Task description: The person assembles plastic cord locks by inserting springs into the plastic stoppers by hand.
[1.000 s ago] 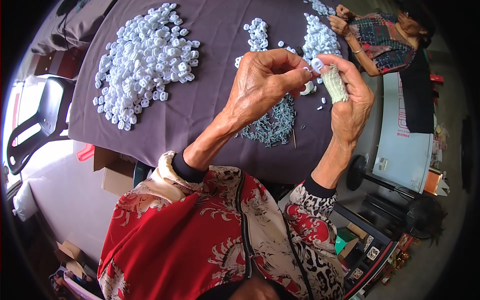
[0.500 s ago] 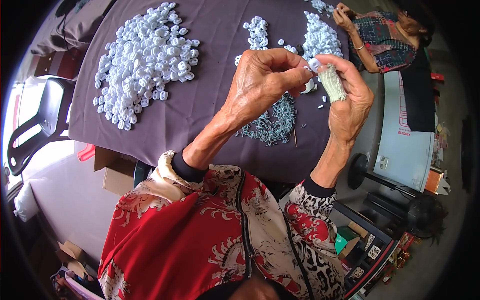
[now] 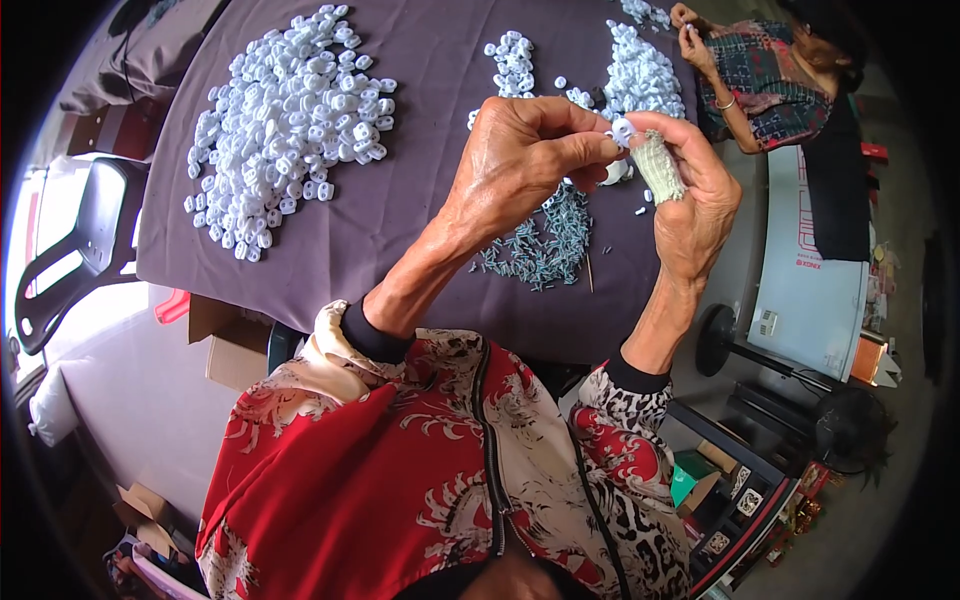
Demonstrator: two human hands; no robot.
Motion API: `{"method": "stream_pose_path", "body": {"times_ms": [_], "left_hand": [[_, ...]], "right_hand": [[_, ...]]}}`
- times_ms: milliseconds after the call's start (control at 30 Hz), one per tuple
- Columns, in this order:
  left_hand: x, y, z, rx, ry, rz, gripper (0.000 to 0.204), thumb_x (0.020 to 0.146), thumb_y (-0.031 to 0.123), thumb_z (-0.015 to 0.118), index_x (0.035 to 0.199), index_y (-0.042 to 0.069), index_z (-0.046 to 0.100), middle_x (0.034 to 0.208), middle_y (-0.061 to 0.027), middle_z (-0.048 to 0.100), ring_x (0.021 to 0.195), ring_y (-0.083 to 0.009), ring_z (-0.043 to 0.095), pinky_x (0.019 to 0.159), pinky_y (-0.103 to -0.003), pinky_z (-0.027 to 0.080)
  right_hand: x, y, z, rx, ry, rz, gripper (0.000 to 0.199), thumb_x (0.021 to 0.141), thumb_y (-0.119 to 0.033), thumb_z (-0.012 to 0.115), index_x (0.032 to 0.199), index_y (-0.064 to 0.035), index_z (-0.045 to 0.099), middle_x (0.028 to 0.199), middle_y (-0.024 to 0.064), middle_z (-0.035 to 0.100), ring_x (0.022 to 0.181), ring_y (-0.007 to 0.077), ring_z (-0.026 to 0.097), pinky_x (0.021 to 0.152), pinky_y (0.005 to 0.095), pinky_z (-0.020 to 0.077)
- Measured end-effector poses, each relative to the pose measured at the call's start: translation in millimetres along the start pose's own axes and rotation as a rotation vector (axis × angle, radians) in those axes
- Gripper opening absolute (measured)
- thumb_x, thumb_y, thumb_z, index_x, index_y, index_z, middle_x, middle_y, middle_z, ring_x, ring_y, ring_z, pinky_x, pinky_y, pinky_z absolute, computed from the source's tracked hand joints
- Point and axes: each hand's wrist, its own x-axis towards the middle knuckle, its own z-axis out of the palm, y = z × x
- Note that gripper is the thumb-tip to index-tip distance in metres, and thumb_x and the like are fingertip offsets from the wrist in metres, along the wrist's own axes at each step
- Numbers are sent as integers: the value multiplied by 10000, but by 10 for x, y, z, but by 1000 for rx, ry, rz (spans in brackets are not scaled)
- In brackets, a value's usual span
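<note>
My left hand is raised over the purple table and pinches a small white plastic piece between thumb and fingers. My right hand grips a pale ribbed stack of such pieces, its top touching the white piece. Below my hands lies a heap of small grey-green parts. A large pile of white plastic pieces covers the table's left side.
Smaller white piles lie at the far right of the table, where another person's hands work. A dark chair stands at left, a cardboard box under the table, a white panel at right.
My hands have stayed together in nearly the same place. The left fingers have shifted slightly on the white piece at the top of the stack.
</note>
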Motion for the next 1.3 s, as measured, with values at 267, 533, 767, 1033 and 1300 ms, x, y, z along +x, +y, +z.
{"method": "stream_pose_path", "body": {"times_ms": [267,533,767,1033,1300], "left_hand": [[25,-28,-3,-84,-3,-40,166,775,111,634,814,-50,635,660,-91,624,570,-118,587,547,-224,488],[49,-42,-51,-216,-39,-144,209,787,161,630,868,-31,622,745,-105,631,656,-158,615,641,-264,509],[69,-117,-1,-349,40,-184,176,766,153,639,799,-20,642,701,-62,606,605,-111,557,596,-247,504],[105,-136,-58,-301,-37,-200,226,797,202,624,870,-12,615,795,-65,613,714,-132,582,689,-275,489],[100,-150,-40,-321,-46,-214,209,796,184,623,876,-9,618,789,-52,609,721,-123,577,684,-268,479]], "right_hand": [[-5,87,21,6,1,-55,149,770,-13,580,912,-12,625,793,46,637,699,83,572,636,204,446],[-28,102,51,3,-49,12,242,766,0,547,1004,26,586,867,53,602,781,92,553,683,207,438],[-40,87,132,-511,11,-261,375,648,8,645,1011,-64,586,867,86,612,729,217,596,667,286,469],[-43,102,106,-525,-27,-311,429,577,42,656,990,-33,562,833,104,600,765,263,583,648,333,484],[-37,104,93,-605,-87,-300,377,637,19,630,1004,-35,561,868,110,604,773,261,592,678,331,475]]}}
